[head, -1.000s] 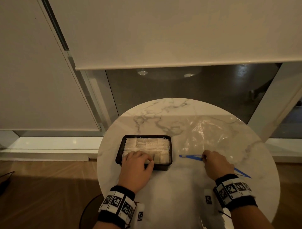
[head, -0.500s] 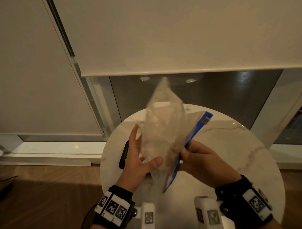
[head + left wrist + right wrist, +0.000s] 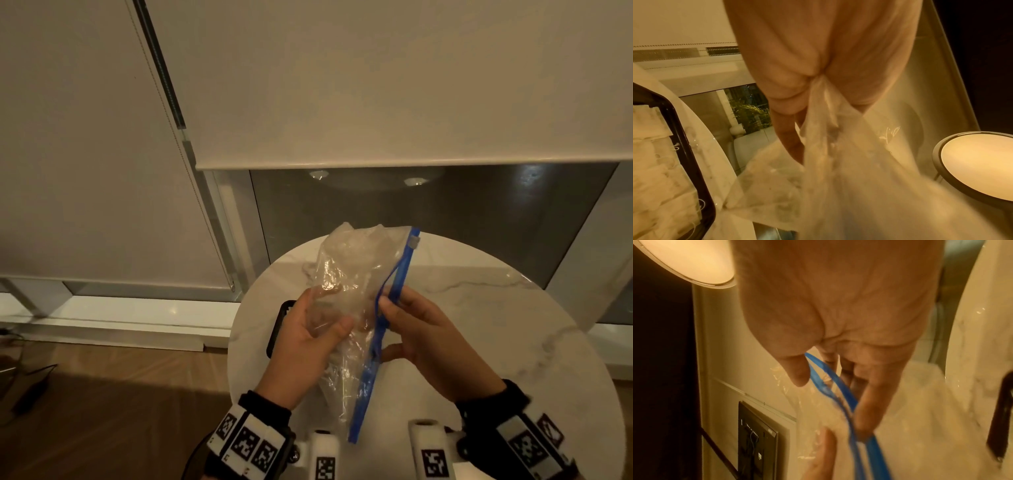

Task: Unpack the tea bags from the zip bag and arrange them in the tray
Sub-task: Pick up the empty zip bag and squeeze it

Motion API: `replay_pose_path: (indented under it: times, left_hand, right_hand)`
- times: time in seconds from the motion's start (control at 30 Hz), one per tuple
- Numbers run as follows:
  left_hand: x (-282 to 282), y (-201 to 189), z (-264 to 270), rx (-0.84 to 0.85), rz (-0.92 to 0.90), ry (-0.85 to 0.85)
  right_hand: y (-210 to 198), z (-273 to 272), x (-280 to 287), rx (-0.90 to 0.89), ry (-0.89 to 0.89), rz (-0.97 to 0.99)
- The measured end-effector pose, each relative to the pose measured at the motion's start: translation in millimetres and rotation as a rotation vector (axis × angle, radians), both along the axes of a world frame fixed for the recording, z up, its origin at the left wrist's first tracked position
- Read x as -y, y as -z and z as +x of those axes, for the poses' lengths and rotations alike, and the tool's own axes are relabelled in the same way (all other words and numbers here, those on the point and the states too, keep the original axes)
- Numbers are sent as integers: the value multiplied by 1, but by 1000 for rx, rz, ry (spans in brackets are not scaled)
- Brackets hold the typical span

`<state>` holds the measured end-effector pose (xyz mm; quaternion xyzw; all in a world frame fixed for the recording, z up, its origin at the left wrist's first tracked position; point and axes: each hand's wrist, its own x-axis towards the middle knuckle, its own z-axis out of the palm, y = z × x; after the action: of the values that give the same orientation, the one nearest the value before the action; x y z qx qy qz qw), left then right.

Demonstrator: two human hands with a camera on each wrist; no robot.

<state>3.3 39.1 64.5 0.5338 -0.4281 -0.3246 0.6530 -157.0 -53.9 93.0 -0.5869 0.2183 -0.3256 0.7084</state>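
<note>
Clear plastic fills the middle of my head view — it is the zip bag (image 3: 349, 274), held up in the air over the round marble table (image 3: 479, 325). I see both hands on it. My left hand (image 3: 308, 346) has its thumb and fingers curled round the crinkled see-through part, and in the left wrist view the plastic is bunched tight inside that hand (image 3: 818, 65). My right hand (image 3: 428, 342) pinches the blue zip strip (image 3: 383, 329) between thumb and fingers. In the right wrist view the blue strip (image 3: 830, 386) splits into two lines that run past the fingers (image 3: 869, 410), so the mouth of the bag looks parted there. A small grey slider (image 3: 413, 242) sits at the top end of the strip.

I cannot tell if any tea bags are inside the bag — the plastic is too crinkly and blurred.

Down on the table sits the black tray (image 3: 684, 129), mostly hidden behind my left hand in the head view. In the left wrist view it is packed with pale tea bags (image 3: 653, 162) lying side by side, some with thin white strings showing.
</note>
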Motion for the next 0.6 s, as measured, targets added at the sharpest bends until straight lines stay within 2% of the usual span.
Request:
replay_pose_path:
  times: [0.1, 0.17, 0.2, 0.3, 0.37, 0.4, 0.47, 0.6]
  left_hand:
    - [0, -4, 7, -40, 4, -24]
    - [-2, -9, 10, -137, -1, -17]
    - [-2, -11, 11, -196, -2, -7]
    - [0, -14, 7, -275, 11, 33]
    - [2, -12, 2, -228, 26, 28]
    - [4, -11, -1, -184, 33, 9]
    - [7, -6, -4, -77, 42, -53]
    - [11, 7, -1, 176, 92, -184]
  right_hand:
    - [0, -6, 12, 32, 226, -125]
    - [4, -11, 22, 5, 367, -141]
    - [7, -12, 26, -30, 374, -109]
    - [9, -11, 22, -3, 121, 102]
    - [7, -7, 11, 107, -101, 198]
    - [6, -5, 6, 132, -162, 179]
    - [5, 2, -1, 100, -173, 54]
    - [9, 18, -7, -57, -49, -159]
